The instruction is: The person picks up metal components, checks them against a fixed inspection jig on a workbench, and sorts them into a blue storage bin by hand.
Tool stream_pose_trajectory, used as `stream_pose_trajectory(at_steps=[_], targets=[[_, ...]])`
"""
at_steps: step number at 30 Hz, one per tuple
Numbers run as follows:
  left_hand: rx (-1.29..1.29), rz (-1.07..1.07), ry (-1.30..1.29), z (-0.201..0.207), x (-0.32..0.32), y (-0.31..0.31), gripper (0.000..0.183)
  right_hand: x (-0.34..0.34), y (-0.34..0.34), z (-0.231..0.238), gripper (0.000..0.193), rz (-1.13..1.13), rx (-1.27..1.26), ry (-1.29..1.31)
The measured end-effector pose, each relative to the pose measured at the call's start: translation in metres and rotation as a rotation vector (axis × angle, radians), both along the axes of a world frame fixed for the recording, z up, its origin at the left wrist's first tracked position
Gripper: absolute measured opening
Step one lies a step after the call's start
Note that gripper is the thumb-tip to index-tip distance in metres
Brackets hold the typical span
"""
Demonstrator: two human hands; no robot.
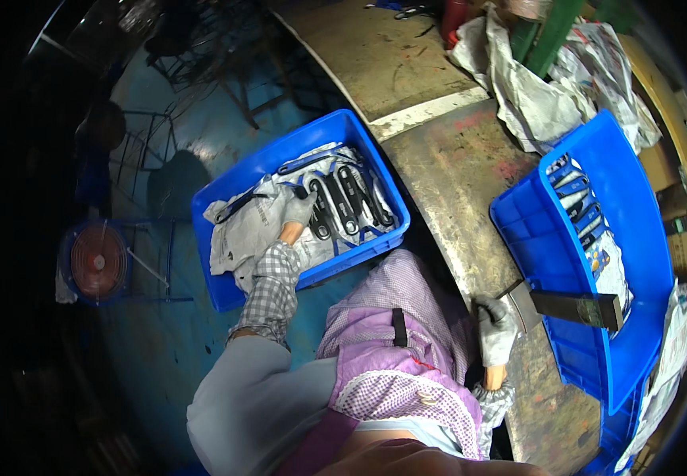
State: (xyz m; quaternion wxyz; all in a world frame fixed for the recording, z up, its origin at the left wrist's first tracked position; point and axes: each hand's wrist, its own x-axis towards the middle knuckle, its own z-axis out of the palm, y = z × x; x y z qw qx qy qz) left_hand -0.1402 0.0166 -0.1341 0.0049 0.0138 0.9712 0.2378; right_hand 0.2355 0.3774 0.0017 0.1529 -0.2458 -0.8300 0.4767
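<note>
My left hand point(300, 208), in a pale work glove, reaches into a blue plastic bin point(232, 299) at my left. Its fingers look closed around one black-handled tool among several. Beside it lie black tools point(349, 200) with rounded, holed ends and blue edges, on pale cloth-like sheeting point(242, 234). My right hand point(497, 332), gloved in white with dark grey fingers, rests at the near edge of the worktable point(546, 404). Its fingers are curled beside a metal block with a flat bar point(577, 308); what they hold, if anything, is hidden.
On the table's right stands a second blue bin point(534, 230), with several blue-and-silver packed tools point(577, 198) inside. Crumpled white sacks point(510, 87) lie behind it, by a green post point(554, 40). A round red fan point(97, 262) stands on the blue floor at far left.
</note>
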Motion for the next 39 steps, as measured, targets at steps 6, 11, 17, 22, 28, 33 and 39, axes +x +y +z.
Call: stream_pose_trajectory(at_steps=[6,11,17,22,28,33,39], targets=[[-0.460,-0.411,0.345,-0.055,-0.005,-0.017,0.052,0.045,0.017,0.057,0.020,0.264,0.020,-0.277],[-0.429,-0.376,0.100,-0.057,-0.003,-0.036,0.070,0.114,0.136,0.184,0.025,-0.126,-0.201,-0.079],[-0.162,-0.525,0.301,-0.001,0.016,0.078,0.055,0.094,0.354,0.113,0.028,-0.389,0.635,-0.964],[0.259,-1.018,0.384,0.058,0.091,0.211,0.053,0.056,0.408,0.054,0.028,-0.355,0.510,-1.025],[0.428,-1.464,0.332,0.115,0.148,0.276,0.052,0.077,0.408,0.100,0.030,-0.398,0.383,-0.896],[0.588,-1.722,0.438,0.164,0.189,0.325,0.051,0.121,0.319,0.148,0.032,-0.637,-0.012,0.186],[0.706,-1.602,0.812,0.251,0.283,0.346,0.055,0.170,0.132,0.189,0.030,-0.406,-0.144,0.461]])
